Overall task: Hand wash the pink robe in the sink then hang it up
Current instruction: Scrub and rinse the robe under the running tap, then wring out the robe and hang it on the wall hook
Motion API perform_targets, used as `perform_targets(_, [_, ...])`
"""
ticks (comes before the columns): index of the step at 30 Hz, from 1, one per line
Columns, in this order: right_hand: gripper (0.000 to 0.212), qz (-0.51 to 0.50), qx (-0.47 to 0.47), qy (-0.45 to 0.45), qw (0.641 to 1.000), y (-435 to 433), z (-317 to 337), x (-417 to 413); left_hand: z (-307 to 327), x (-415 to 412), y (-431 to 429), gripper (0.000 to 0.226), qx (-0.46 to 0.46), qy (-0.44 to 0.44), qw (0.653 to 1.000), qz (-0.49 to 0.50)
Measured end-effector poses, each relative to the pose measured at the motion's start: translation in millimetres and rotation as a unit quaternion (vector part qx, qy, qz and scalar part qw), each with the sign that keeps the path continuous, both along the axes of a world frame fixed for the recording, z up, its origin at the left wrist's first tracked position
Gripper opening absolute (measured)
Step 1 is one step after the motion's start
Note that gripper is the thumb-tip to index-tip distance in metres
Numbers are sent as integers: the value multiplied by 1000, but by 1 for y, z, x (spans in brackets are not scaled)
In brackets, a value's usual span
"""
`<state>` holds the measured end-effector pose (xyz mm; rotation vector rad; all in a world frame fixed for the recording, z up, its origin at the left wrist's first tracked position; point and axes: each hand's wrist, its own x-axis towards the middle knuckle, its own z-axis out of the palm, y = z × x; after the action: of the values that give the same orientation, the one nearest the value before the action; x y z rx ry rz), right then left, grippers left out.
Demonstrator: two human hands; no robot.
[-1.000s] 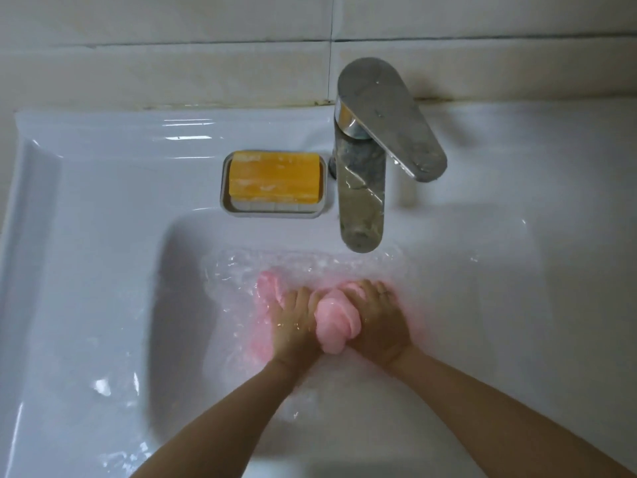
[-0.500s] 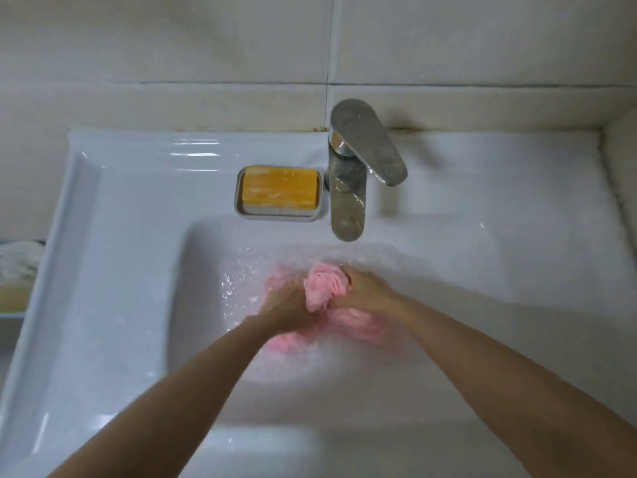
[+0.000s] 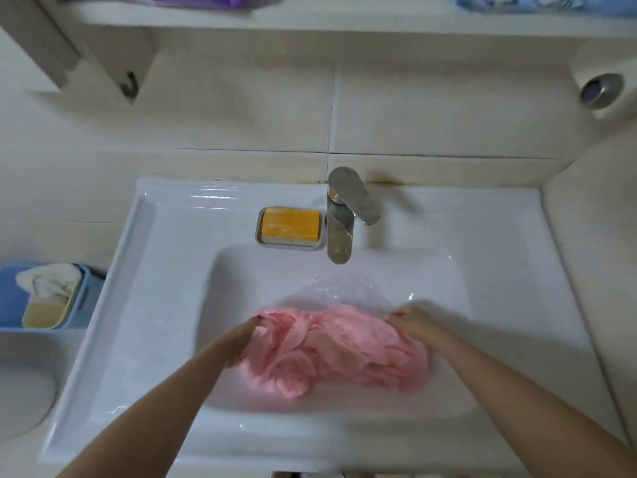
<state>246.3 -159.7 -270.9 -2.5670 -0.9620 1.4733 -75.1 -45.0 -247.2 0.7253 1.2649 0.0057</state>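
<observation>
Your 2 hands hold the wet, crumpled pink robe (image 3: 344, 350) stretched out between them over the near half of the white ceramic sink (image 3: 165, 270). Your left hand (image 3: 248, 336) has its fingers curled into the robe's left end, bunching the cloth in a tight grip. Your right hand (image 3: 412, 320) clutches the right end, knuckles up and fingers closed on the fabric. The 2 hands are well apart, and the robe's folds sag between them down into the basin. Whether its lower edge rests on the basin floor you cannot tell from this view.

Beyond the robe, shallow rippled water (image 3: 341, 288) lies under the spout of the chrome single-lever faucet (image 3: 341, 219). Just left of the faucet, on the sink's back ledge, 1 orange bar of soap (image 3: 289, 224) sits in a grey rectangular soap dish (image 3: 291, 246). Left of the sink, a blue plastic basket (image 3: 10, 298) holds a pale crumpled cloth (image 3: 48, 281). A dark hook (image 3: 131, 85) hangs under the cabinet at upper left, in front of the beige tiled wall (image 3: 241, 115).
</observation>
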Motion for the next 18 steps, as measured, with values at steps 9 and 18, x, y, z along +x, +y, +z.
perform_targets(9, [31,172,270,-100,942,-32,31,-62,4,19,-26,25,649,302,634,-293])
perform_targets(18, [39,57,232,-57,969,-20,2,-80,-11,33,-19,50,421,269,789,-358])
